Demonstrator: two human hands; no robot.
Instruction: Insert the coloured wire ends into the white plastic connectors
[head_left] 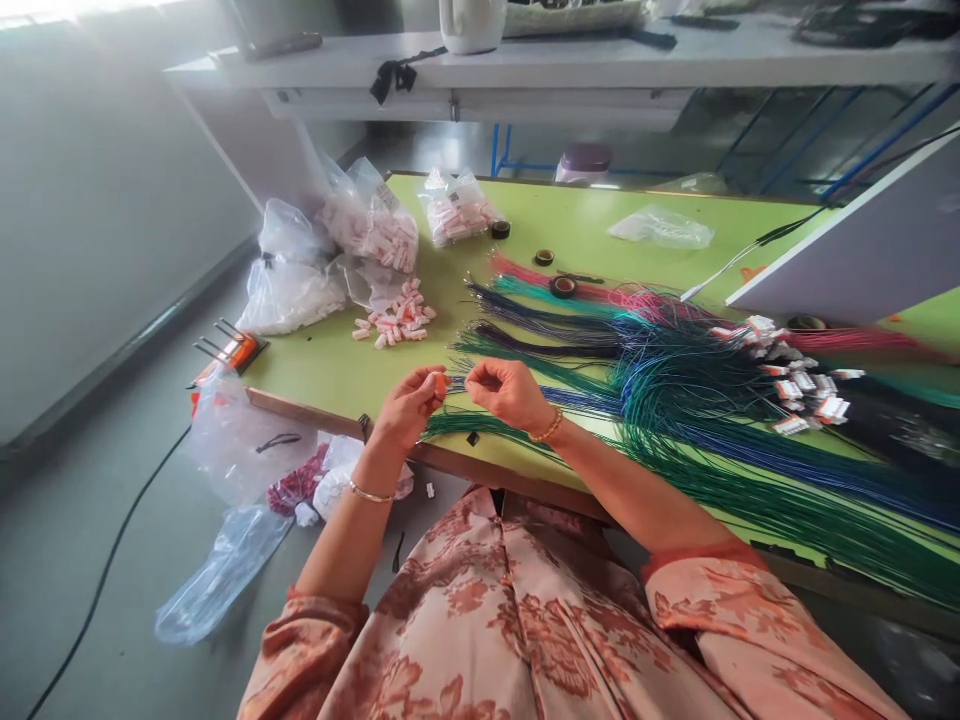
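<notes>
Over the front edge of the green table, my left hand point(407, 408) is closed on a small orange-and-white connector housing point(440, 382). Just to its right, my right hand point(514, 392) has thumb and fingers pinched together; what they hold is too small or hidden to make out. Below and beyond both hands lie bundles of cut wires: green wires point(495, 427), blue wires point(581, 400) and black wires point(555, 340), their stripped or crimped ends pointing left. A loose pile of pink-and-white connector housings point(397, 318) sits beyond my left hand.
Bags of housings point(375, 225) stand at the back left, beside a white plastic bag point(289, 290). Tape rolls point(562, 287) lie near red wires point(525, 270). Wired connectors point(802, 385) are heaped at right. An orange tool with metal prongs point(238, 352) is at the left corner.
</notes>
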